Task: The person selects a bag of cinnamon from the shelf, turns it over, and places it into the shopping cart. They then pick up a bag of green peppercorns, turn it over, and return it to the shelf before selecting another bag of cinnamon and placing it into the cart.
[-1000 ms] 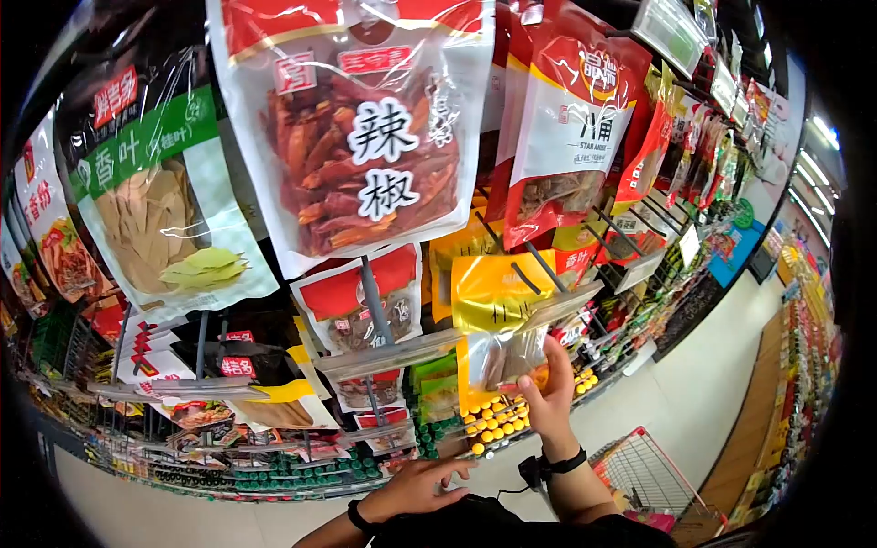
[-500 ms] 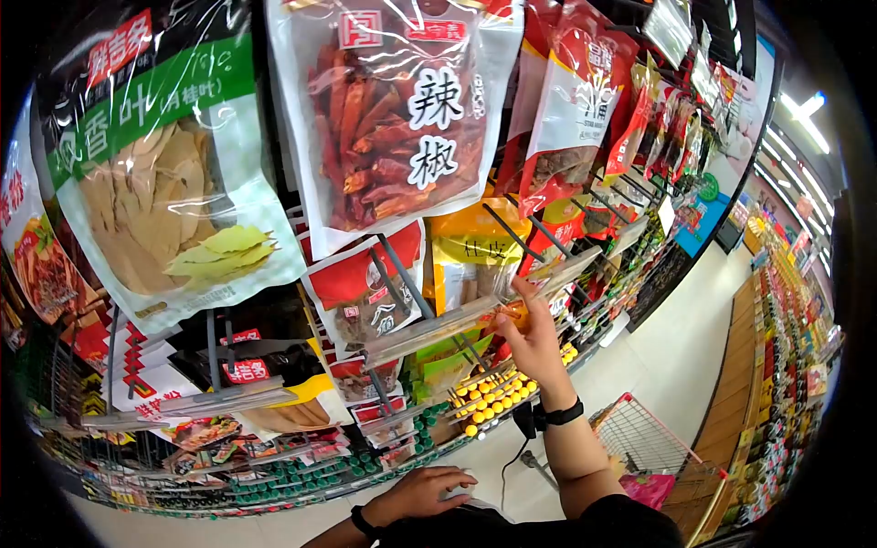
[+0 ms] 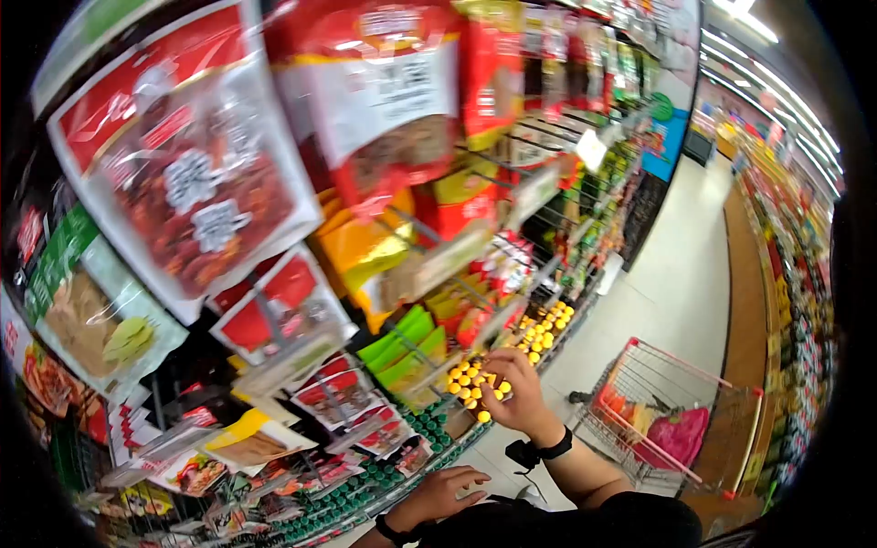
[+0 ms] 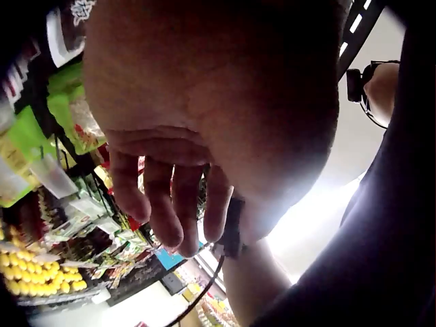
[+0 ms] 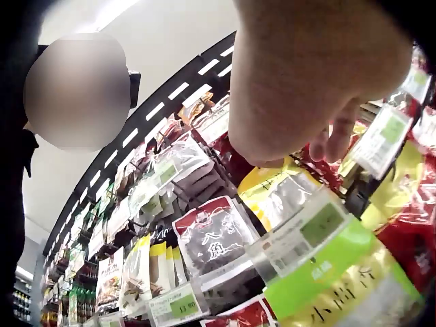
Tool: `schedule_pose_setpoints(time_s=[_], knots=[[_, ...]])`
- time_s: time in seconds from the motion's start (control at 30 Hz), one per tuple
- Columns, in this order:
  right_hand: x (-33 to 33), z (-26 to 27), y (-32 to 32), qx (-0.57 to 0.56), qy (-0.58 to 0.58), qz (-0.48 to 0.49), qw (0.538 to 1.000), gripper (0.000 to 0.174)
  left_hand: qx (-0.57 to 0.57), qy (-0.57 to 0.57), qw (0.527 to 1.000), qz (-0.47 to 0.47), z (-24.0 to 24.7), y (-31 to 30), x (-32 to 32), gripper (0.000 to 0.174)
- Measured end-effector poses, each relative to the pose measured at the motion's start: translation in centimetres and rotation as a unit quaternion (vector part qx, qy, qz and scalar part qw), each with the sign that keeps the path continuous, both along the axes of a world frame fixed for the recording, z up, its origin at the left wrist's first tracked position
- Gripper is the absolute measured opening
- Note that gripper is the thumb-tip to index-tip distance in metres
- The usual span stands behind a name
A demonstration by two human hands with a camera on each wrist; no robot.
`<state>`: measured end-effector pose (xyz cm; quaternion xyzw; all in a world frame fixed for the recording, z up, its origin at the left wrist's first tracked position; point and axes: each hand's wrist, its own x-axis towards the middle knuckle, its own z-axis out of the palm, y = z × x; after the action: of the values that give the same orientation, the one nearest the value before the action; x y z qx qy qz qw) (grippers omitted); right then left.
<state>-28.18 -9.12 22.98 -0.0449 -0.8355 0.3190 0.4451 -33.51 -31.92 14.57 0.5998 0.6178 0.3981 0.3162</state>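
My right hand, fingers loosely bent and holding nothing, is in front of the lower rack in the head view. Behind its fingertips show yellow-capped bottles. Green spice packets hang left of it, with a yellow packet higher up. In the right wrist view the same hand overlaps the yellow packet, above a green packet. Low in front of the body, my left hand hangs with relaxed fingers and holds nothing; its palm fills much of the left wrist view.
A large bag of dried chillies and a red-and-white bag hang high on the rack. Price-tag rails stick out in front. At the right, a shopping cart holding a pink bag stands in the aisle.
My right hand has left the yellow packet it was touching and dropped lower. The head view has swung right, showing more of the aisle and cart. The left hand stays low.
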Motion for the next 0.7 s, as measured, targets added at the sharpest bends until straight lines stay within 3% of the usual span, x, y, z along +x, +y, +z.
schedule_pose_setpoints(time_s=[0.2,0.37,0.7], knots=[[12.7,-2.8,4.1,-0.060,-0.075,-0.056,0.994,0.028,-0.038,0.039,0.993,-0.101,2.5,7.7,4.4,0.031],[24.9,-4.9,8.0,-0.107,-0.082,-0.163,0.977,0.030,0.095,0.074,0.972,-0.203,3.0,15.7,11.9,0.027],[44.6,-7.6,10.7,-0.163,-0.084,-0.331,0.926,0.031,0.097,0.100,0.928,-0.345,3.6,28.0,27.3,0.022]])
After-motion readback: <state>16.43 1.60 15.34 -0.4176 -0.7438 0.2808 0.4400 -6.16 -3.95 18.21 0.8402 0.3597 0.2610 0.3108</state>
